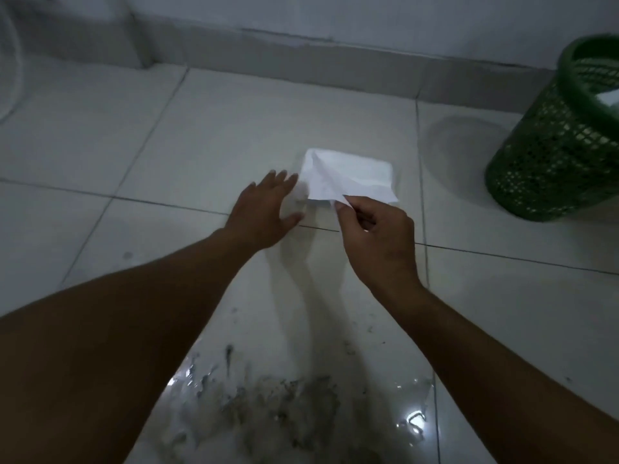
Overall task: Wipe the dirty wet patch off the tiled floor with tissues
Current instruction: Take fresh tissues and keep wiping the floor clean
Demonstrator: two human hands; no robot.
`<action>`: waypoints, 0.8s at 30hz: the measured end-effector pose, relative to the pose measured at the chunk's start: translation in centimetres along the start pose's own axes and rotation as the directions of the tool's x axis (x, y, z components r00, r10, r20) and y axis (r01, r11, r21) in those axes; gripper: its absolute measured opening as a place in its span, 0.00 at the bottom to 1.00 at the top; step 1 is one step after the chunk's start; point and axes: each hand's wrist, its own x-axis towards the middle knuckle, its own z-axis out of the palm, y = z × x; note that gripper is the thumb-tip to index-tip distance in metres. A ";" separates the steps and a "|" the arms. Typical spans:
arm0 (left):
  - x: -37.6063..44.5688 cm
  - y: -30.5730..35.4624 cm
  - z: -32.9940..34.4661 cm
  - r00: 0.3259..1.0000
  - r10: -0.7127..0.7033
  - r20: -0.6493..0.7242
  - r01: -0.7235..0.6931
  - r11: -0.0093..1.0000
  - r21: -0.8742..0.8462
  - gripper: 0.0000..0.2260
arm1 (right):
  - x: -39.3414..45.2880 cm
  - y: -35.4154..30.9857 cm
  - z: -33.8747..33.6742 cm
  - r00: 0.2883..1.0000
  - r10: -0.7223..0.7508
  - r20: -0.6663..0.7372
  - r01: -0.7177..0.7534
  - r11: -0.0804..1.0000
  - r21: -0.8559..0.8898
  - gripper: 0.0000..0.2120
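A white tissue pack [365, 169] lies on the pale tiled floor [234, 128], ahead of me. My right hand [375, 236] pinches a white tissue [330, 185] by its near corner, lifted partly off the pack. My left hand [264, 212] hovers open just left of the pack, fingers spread, holding nothing. The dirty wet patch [288, 406] spreads over the tile close to me, between my forearms: grey smears, dark specks and shiny water.
A green mesh wastebasket [552, 145] stands at the right, with something white inside. A grey skirting [301, 55] runs along the wall at the back. A white curved object [10, 68] shows at the far left edge.
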 end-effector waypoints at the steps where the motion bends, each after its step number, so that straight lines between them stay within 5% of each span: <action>1: -1.4 -0.7 -0.7 1.000 -0.028 -0.006 0.028 0.999 -0.021 0.33 | 0.0 -0.5 0.9 1.000 -0.006 0.030 0.007 1.000 -0.025 0.09; 11: -17.1 -6.5 -7.7 0.917 -0.373 -0.144 0.363 0.927 -0.090 0.26 | -4.2 -6.4 9.1 0.915 -0.156 0.372 0.197 0.978 -0.074 0.14; 24: -38.9 -8.7 -10.5 0.635 -0.725 -0.269 0.703 0.686 -0.189 0.22 | -17.0 -13.8 17.6 0.550 -0.451 0.703 0.550 0.829 0.102 0.12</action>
